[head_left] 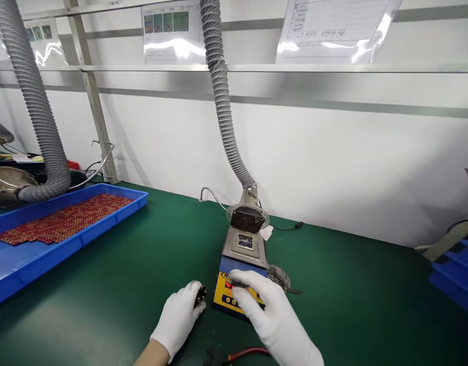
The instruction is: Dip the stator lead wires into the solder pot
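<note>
Far left of the solder pot, a shallow blue plastic tray holds a flat sheet of small red parts; its near end is cut off by the frame edge. A ribbed grey hose bends down behind it. Just left of the pot, the gloved left hand is clamped on a small dark part, too small to make out. The pot is a boxy metal unit with a yellow panel, and another ribbed hose drops to its grille. The gloved right hand lies over the panel, hiding most of it; fingers together, grip unclear. Below, red-handled pliers are partly covered. Far right, blue bins are cut off.
</note>
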Motion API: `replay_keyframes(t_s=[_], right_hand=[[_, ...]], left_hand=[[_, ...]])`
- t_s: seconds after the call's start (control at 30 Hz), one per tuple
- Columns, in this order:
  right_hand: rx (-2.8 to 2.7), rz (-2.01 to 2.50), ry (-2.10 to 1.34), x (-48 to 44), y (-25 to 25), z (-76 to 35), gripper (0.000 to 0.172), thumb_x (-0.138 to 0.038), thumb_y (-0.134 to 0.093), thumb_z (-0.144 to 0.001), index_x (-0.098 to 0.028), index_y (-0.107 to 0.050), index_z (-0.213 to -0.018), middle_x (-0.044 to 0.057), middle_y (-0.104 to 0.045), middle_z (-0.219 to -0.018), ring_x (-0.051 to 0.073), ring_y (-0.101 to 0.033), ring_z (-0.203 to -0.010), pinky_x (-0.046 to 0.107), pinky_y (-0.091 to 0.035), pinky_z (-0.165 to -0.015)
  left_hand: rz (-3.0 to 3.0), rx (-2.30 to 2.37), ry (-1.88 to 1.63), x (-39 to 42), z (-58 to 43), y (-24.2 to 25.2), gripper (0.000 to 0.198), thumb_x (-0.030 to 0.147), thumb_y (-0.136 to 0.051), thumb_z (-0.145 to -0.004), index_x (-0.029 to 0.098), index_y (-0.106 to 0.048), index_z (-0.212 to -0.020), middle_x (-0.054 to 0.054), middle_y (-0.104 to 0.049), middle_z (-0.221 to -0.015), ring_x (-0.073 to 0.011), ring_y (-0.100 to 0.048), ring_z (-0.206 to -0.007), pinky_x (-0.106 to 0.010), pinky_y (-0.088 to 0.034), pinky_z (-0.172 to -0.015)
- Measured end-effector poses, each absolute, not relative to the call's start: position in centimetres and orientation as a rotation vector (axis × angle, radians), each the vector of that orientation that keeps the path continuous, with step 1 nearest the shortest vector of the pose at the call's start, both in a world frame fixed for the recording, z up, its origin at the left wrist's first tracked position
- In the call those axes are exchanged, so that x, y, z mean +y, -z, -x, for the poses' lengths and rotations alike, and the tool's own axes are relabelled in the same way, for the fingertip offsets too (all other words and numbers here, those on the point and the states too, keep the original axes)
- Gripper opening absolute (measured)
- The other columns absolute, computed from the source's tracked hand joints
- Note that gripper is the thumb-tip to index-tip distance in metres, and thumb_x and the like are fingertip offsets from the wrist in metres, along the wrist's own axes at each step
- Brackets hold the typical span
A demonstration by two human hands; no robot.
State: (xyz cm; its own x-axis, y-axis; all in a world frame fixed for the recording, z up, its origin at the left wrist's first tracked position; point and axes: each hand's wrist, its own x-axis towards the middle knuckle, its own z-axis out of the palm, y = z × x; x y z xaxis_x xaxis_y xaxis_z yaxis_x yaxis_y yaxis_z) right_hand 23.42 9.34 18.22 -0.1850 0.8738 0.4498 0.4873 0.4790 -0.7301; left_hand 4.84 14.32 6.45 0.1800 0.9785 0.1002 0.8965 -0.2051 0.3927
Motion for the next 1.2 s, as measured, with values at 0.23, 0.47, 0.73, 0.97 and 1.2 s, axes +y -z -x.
replay_keyframes(t_s=[0.23, 0.47, 0.73, 0.97, 1.2], right_hand=[[-1.679, 1.16, -0.632, 11.1, -17.1, -23.8, 0.026, -0.043, -0.059, -0.077, -0.024, -0.072, -0.089, 0.008, -0.072, -0.096, 0.027, -0.065, -0.093, 0.039, -0.051, -0.083], [-1.626, 1.021, -0.972, 11.5, -15.7, -23.2, 0.036, -0.042, -0.058, -0.08, -0.027, -0.064, -0.113, 0.007, -0.062, -0.122, 0.026, -0.054, -0.115, 0.046, -0.039, -0.101], [-1.042, 0.694, -0.904, 11.0, -16.0, -22.6, 0.023, -0.04, -0.072, -0.07, -0.026, -0.068, -0.088, 0.003, -0.07, -0.092, 0.018, -0.065, -0.087, 0.028, -0.053, -0.079], [-1.268, 0.871, -0.623, 10.8, -16.2, -24.4, 0.013, -0.032, -0.067, -0.074, -0.023, -0.07, -0.066, 0.003, -0.062, -0.072, 0.017, -0.058, -0.072, 0.027, -0.048, -0.067], [-0.857, 0.516, -1.14, 11.0, -17.0, -24.6, 0.024, -0.045, -0.073, -0.066, -0.024, -0.063, -0.06, -0.004, -0.048, -0.057, 0.011, -0.047, -0.054, 0.024, -0.043, -0.053]], left_hand=[[-2.259, 1.824, -0.444, 14.4, -5.0, -6.5, 0.022, 0.016, -0.051, -0.08, 0.016, -0.063, -0.098, -0.014, -0.054, -0.128, -0.0333, -0.049, -0.117, -0.049, -0.04, -0.094], [-2.232, 1.18, -0.805, 13.1, -4.5, -15.4, 0.01, 0.025, -0.053, -0.079, 0.024, -0.062, -0.08, -0.001, -0.04, -0.143, -0.0235, -0.029, -0.133, -0.038, -0.032, -0.107], [-2.481, 1.121, -1.363, 13.0, -9.3, -15.3, 0.062, 0.009, -0.058, -0.066, 0.03, -0.045, -0.123, -0.009, -0.048, -0.135, -0.0294, -0.046, -0.122, -0.048, -0.042, -0.098], [-2.06, 1.061, -1.02, 12.4, -9.5, -15.6, 0.041, 0.019, -0.063, -0.066, 0.028, -0.061, -0.106, -0.005, -0.064, -0.109, -0.0268, -0.058, -0.103, -0.038, -0.048, -0.089], [-1.565, 0.971, -0.877, 11.5, -8.5, -16.9, 0.047, 0.019, -0.07, -0.055, 0.029, -0.065, -0.1, -0.001, -0.062, -0.113, -0.0272, -0.053, -0.11, -0.033, -0.042, -0.096]])
